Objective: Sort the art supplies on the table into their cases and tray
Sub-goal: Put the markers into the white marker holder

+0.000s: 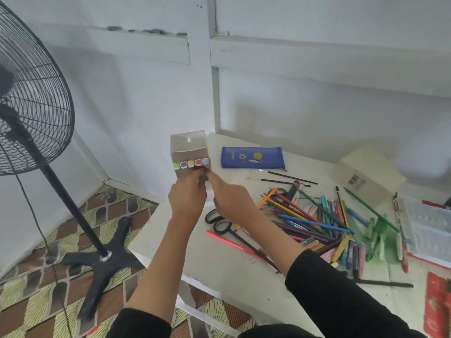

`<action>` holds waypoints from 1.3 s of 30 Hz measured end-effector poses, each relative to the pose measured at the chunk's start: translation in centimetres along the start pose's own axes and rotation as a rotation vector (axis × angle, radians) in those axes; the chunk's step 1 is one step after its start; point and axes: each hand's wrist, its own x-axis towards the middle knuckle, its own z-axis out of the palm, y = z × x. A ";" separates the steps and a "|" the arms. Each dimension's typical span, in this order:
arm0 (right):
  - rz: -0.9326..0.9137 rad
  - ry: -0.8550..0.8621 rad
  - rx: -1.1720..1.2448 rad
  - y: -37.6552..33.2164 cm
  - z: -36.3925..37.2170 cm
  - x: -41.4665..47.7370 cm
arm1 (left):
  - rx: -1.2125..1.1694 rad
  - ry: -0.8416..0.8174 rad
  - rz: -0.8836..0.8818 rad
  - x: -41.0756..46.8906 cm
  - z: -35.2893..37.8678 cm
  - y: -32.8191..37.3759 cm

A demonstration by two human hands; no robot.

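I hold a clear plastic highlighter case (189, 148) up above the table's left edge, its flap open at the top. Several pastel highlighters (190, 163) stand in a row inside. My left hand (186, 197) grips the case from below. My right hand (229, 198) pinches at the rightmost highlighter. A heap of coloured pencils, pens and crayons (317, 220) lies on the white table (219, 259) to the right. Black-handled scissors (218, 223) lie just under my right wrist. A blue zip pencil case (252, 157) rests at the back.
A cream box (366, 174) sits at the back right. Clear tray packaging (429, 228) and a red packet (438, 306) lie at the right edge. Two thin paintbrushes (280, 176) lie near the blue case. A black standing fan (31, 106) stands left of the table.
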 end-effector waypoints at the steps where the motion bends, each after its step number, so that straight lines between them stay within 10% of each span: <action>1: -0.010 0.068 0.051 0.8 0.1 -0.9 | -0.073 0.101 0.023 -0.7 0.4 0.2; 4: -0.017 0.309 0.024 3.8 0.6 -4.2 | -0.195 0.282 0.176 -3.0 2.0 1.1; 9: 0.309 0.508 0.004 10.5 -0.9 -11.2 | -0.291 0.013 0.494 -6.4 6.5 5.6; 17: 0.841 0.179 -0.053 19.7 -4.3 -21.7 | -0.380 -0.457 0.784 -10.7 13.8 16.4; 25: 0.678 0.002 -0.124 24.4 -4.4 -24.8 | 0.112 -0.784 0.950 -11.2 18.2 23.1; 39: 0.619 -0.021 -0.346 24.4 -4.5 -22.4 | -0.187 -0.713 0.735 -8.4 19.0 19.9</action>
